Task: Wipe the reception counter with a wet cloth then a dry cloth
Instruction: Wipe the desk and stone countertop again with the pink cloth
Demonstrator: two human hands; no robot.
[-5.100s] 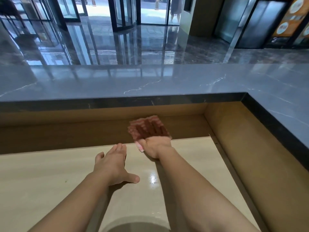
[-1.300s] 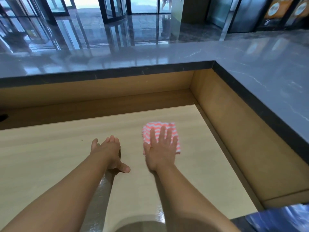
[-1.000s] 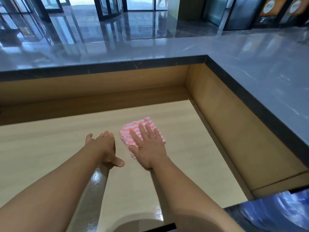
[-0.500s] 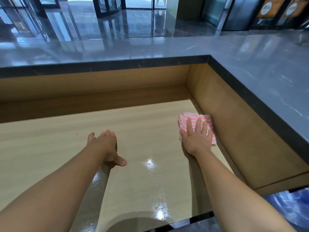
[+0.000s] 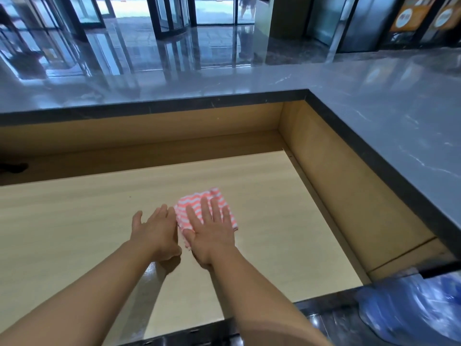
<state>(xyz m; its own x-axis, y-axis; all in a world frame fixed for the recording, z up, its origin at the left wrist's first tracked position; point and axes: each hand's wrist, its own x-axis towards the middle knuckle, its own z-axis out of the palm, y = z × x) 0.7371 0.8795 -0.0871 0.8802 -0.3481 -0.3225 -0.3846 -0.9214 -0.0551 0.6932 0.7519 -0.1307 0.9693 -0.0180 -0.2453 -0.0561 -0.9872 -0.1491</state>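
Fingers (image 5: 205,208) of the right hand (image 5: 212,236) are straight and slightly spread, pressing flat on the folded pink-and-white striped cloth (image 5: 228,217); nothing is gripped, the palm simply bears down. The left hand (image 5: 157,231) lies just beside it with fingers straight and close together and the thumb out to the side, flat on the pale wood desk (image 5: 74,221) as a brace. Whether its fingertips touch the cloth edge cannot be told. The cloth sits near the middle of the desk, well apart from the wooden side wall (image 5: 336,183). Change noted: half a second ago the cloth was at that wall on the right, and now it has swept back leftward to meet the left hand, which has stayed where it was. Judgement: a side-to-side stroke is in progress and the right end of this strip is covered. A glossy patch near the front edge suggests the wet pass, so the dry pass probably remains. The grey stone top (image 5: 374,108) above is not being wiped at this moment. Writing: the orange panels (image 5: 409,13) at far right carry round white marks, too small to read. A blue bag (image 5: 411,303) at lower right is blurred, no label legible. No brand is visible on the cloth.
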